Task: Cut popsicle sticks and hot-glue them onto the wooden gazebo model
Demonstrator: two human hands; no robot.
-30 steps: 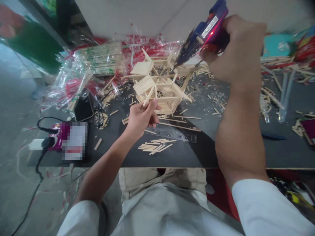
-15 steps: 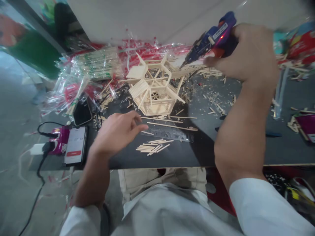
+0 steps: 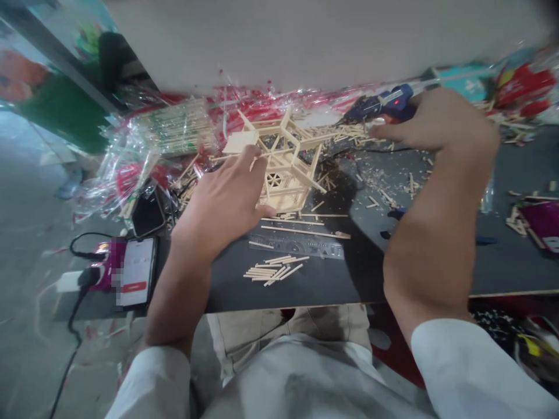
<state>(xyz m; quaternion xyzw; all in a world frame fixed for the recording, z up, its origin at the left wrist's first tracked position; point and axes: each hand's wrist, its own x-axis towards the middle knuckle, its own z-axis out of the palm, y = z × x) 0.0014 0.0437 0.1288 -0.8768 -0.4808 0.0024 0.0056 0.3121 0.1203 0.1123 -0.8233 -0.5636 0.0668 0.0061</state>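
A small house built of pale wooden sticks (image 3: 288,160) stands on the dark table (image 3: 340,273). My left hand (image 3: 227,198) lies over its near left side, fingers curled against the roof sticks. At the far right, my right hand (image 3: 437,122) is closed round a blue glue gun (image 3: 379,107), which lies low over the table with its nozzle pointing left toward the house. A little pile of short cut sticks (image 3: 273,267) lies near the front edge, beside a clear ruler (image 3: 301,244).
Clear packets of sticks and red wrappers (image 3: 174,125) are heaped at the back left. A phone (image 3: 133,270) and a pink charger with cables (image 3: 100,262) sit at the left end. Stick scraps (image 3: 388,186) litter the right side. A pale wall rises behind.
My left hand dropped from the house, swept over the table, then came back onto the house's left side. My right hand lowered the glue gun from above the house to the table at the back right.
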